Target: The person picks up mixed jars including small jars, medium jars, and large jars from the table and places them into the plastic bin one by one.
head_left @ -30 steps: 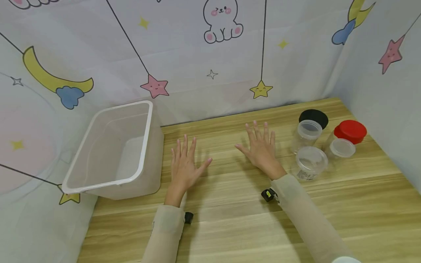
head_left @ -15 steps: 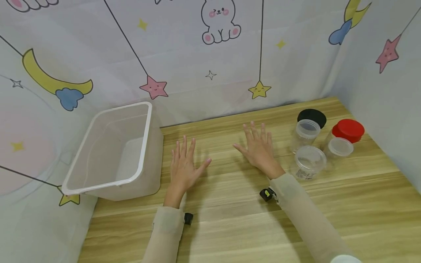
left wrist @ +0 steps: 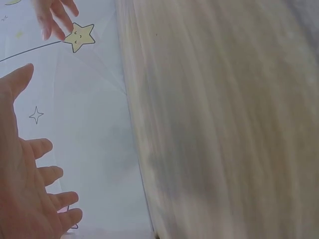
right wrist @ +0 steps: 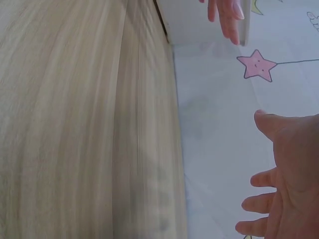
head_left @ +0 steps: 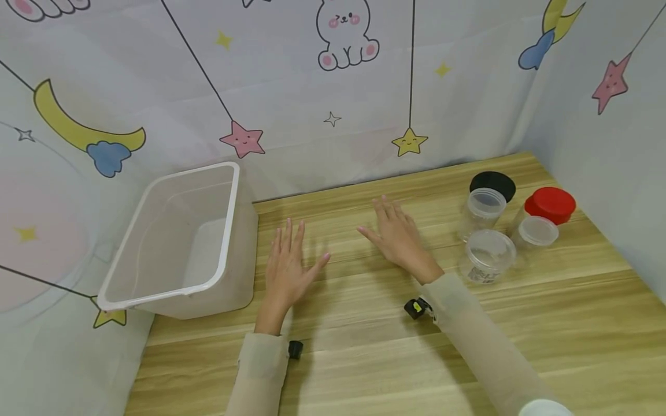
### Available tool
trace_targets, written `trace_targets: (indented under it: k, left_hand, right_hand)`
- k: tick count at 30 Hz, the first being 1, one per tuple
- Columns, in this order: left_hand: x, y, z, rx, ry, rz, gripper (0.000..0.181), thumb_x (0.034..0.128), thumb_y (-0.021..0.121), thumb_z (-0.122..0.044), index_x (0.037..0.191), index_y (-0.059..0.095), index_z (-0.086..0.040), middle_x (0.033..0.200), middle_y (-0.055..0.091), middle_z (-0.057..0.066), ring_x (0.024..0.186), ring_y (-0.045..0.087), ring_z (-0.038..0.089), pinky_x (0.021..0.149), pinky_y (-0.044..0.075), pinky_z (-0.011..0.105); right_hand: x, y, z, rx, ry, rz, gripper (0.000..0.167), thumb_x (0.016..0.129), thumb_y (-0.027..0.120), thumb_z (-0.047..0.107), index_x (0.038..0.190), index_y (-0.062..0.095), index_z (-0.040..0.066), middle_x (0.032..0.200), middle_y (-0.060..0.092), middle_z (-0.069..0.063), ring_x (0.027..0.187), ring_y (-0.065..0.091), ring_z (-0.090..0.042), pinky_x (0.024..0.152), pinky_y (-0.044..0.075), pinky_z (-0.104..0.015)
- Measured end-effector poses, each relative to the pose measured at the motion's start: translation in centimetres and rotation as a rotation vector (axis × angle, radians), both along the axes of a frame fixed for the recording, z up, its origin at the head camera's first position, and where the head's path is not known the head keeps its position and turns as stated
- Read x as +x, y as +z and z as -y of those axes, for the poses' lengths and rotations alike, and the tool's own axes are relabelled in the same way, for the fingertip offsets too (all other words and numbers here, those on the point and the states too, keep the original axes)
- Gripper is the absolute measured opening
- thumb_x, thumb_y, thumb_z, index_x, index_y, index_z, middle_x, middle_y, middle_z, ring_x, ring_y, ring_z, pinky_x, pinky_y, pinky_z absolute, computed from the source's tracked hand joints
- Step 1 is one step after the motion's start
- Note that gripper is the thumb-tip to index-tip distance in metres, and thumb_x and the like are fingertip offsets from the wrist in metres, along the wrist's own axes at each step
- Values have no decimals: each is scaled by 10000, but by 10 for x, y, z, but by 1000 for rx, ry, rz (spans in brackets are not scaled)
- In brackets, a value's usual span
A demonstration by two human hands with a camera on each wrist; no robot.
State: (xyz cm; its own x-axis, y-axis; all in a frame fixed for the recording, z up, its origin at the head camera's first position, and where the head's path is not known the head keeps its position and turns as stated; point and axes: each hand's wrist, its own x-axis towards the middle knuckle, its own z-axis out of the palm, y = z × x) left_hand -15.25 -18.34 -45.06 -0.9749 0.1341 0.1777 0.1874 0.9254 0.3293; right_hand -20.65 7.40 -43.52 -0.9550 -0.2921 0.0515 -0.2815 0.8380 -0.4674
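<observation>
My left hand (head_left: 286, 274) hovers over the wooden table, fingers spread and nothing in it, just right of a white plastic bin (head_left: 236, 248). In the left wrist view the palm and fingertips of that left hand (left wrist: 25, 184) show bare. My right hand (head_left: 398, 240) is also raised above the table and holds nothing, its thumb apart from the fingers. To its right stand several clear plastic jars, among them a front jar (head_left: 489, 254), a jar behind it (head_left: 484, 211) and a right-hand jar (head_left: 538, 234). Neither hand touches a jar or the bin.
A black lid (head_left: 494, 184) and a red lid (head_left: 554, 205) show behind the clear jars. The wooden table (head_left: 364, 358) meets a white cloth backdrop (head_left: 291, 86) printed with stars and moons at the back and sides. The bin fills the table's left back corner.
My right hand has shifted slightly left and turned, its fingers now closer together. The left hand has moved a little left and down. Jars and bin stay in place; the head view shifts slightly.
</observation>
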Motion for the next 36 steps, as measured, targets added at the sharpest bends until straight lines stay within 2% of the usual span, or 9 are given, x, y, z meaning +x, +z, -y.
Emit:
trace_targets:
  k: [6,13,17,22,29,36]
  left_hand:
    - [3,-1,4,9,-10,-13,944,915,460,-728,1611,153,-169,1661,23,94,1504,3,350,1192,78,546]
    - [7,0,7,30,-3,-13,919,920,487,-705,1614,121,-226,1662,46,105,1507,2,335,1168,145,597]
    - [11,1,9,56,1,-10,915,921,511,-688,1612,151,-210,1662,33,90,1508,9,334,1159,164,610]
    - [15,3,12,69,-9,-49,897,926,543,-648,1600,215,-157,1659,85,97,1504,64,347,1151,196,611]
    - [21,4,16,85,-7,-60,880,927,607,-576,1600,218,-166,1663,78,25,1500,104,343,1112,243,656]
    - [27,6,20,101,-27,-90,860,932,622,-550,1590,248,-142,1652,144,53,1487,159,359,1120,243,642]
  right_hand:
    - [0,2,5,-34,30,7,797,1027,424,554,1573,203,18,1633,97,-202,1479,100,-434,1164,161,-602]
    - [0,2,11,-70,66,-15,785,1029,428,546,1543,258,-21,1609,183,-232,1468,188,-410,1165,204,-567]
    - [2,4,14,-106,79,17,781,1029,438,540,1538,264,-27,1596,219,-238,1466,207,-393,1169,205,-554]
    - [3,9,18,-163,81,68,767,1029,456,524,1534,278,-25,1588,249,-230,1451,250,-390,1159,244,-543]
    - [2,12,22,-209,83,98,761,1036,441,519,1526,286,-43,1575,277,-236,1437,285,-388,1151,271,-532]
    - [3,13,28,-245,95,122,786,1032,417,546,1534,261,-38,1574,280,-232,1438,284,-381,1160,260,-515]
